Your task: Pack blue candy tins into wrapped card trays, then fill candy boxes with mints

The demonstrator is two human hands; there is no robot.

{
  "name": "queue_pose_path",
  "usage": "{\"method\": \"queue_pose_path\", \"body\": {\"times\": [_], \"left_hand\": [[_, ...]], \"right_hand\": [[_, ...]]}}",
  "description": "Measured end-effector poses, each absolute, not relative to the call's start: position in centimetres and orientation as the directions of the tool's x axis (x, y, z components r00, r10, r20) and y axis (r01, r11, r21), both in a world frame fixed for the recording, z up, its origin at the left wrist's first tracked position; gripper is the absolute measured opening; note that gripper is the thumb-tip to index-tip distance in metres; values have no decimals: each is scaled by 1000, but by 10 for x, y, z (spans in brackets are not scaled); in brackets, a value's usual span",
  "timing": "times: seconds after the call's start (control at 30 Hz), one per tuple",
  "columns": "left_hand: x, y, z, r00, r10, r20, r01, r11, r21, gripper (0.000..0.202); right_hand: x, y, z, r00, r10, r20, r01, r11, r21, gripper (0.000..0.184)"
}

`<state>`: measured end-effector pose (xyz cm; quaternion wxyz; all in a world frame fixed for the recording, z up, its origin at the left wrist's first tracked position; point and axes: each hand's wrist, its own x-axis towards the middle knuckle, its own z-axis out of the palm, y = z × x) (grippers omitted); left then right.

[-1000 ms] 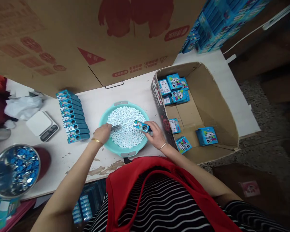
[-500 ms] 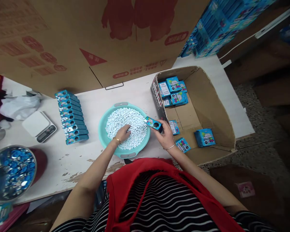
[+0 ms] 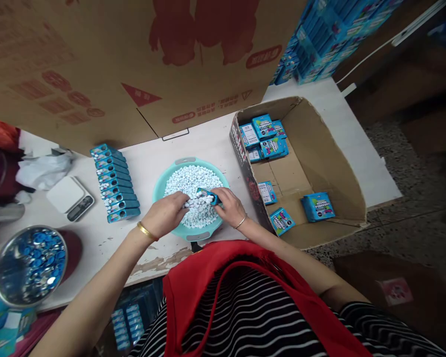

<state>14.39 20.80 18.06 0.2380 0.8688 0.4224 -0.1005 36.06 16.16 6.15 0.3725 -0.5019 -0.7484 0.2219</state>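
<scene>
A turquoise basin [image 3: 158,186] full of small white candies [image 3: 193,174] sits on the white table in front of me. My right hand [image 3: 229,208] grips a small blue box [image 3: 207,192] over the basin's right half, with white candies at the box's side. Just left of it, my left hand [image 3: 168,212] is closed above the basin, with white candies showing at its fingertips. How many it holds is hidden. A row of several similar blue boxes [image 3: 117,186] stands on the left, white candies visible at some of their openings.
An open cardboard box [image 3: 319,163] with several blue packs stands at right. Behind rises a large carton [image 3: 107,64]. A kitchen scale [image 3: 70,197] and a steel pot [image 3: 31,267] of blue-and-silver pieces are at left. Blue packs [image 3: 327,44] are stacked at the back right.
My left hand has come up out of the candies and moved left. My right hand has brought the blue box left and down over the basin, tilting it. The view has shifted slightly.
</scene>
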Motion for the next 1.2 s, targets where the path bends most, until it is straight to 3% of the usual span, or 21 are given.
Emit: {"method": "queue_pose_path", "body": {"times": [0.13,0.27,0.5,0.6,0.73,0.9,1.07,1.2], "left_hand": [[172,202,206,506,705,-498,829,-557,55,19],[194,194,220,475,725,-498,824,-566,-38,25],[159,204,204,502,776,-381,854,-514,79,21],[121,214,157,405,810,-423,910,-403,101,21],[102,213,73,332,741,-584,942,-292,164,14],[142,202,7,435,731,-526,895,-284,346,22],[176,200,-7,481,749,-456,846,-259,466,27],[162,197,16,505,763,-403,808,-253,532,30]], "right_hand": [[353,160,60,-264,910,320,574,414,-706,48],[351,157,57,-280,904,324,553,428,-715,48],[359,157,54,-220,930,294,548,367,-752,44],[370,158,56,-165,941,296,552,337,-763,39],[387,159,64,-107,951,289,541,300,-786,34],[398,162,74,-12,964,266,560,226,-797,30],[401,164,82,54,970,236,561,166,-811,27],[405,162,82,65,967,247,567,169,-807,27]]}}
